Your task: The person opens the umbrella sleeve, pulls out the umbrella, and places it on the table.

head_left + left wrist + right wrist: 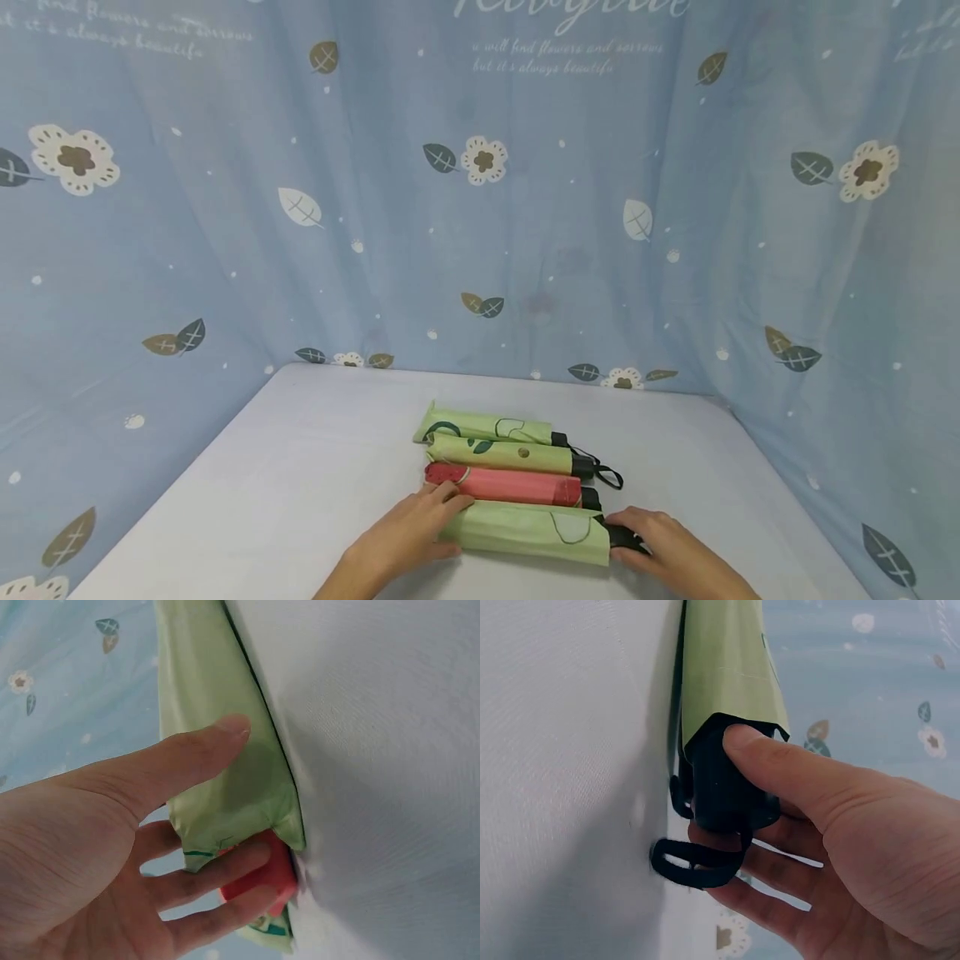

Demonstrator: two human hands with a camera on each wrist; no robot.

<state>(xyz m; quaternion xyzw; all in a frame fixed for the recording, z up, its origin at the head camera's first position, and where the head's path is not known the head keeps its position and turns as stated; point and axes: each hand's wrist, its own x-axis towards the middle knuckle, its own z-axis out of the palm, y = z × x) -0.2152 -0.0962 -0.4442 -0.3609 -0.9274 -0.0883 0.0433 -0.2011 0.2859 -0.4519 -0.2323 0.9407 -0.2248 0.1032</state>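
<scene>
Four folded umbrellas lie side by side in a stack of rows on the white table. The nearest is a light green umbrella [525, 533] with a black handle [731, 784] and wrist loop [701, 877]. My left hand [405, 533] holds its left end, thumb on the near side and fingers behind. My right hand [667, 550] grips its handle between thumb and fingers. Just behind lies a red umbrella [517, 486]; fingers of the left hand reach near its end. A yellow-green umbrella [517, 455] and another light green umbrella [487, 427] lie farther back.
The white tabletop [300, 467] spreads around the umbrellas. A blue curtain [525, 250] printed with leaves and flowers rises behind the table and along both sides. A black strap [611, 477] sticks out from the right end of the row.
</scene>
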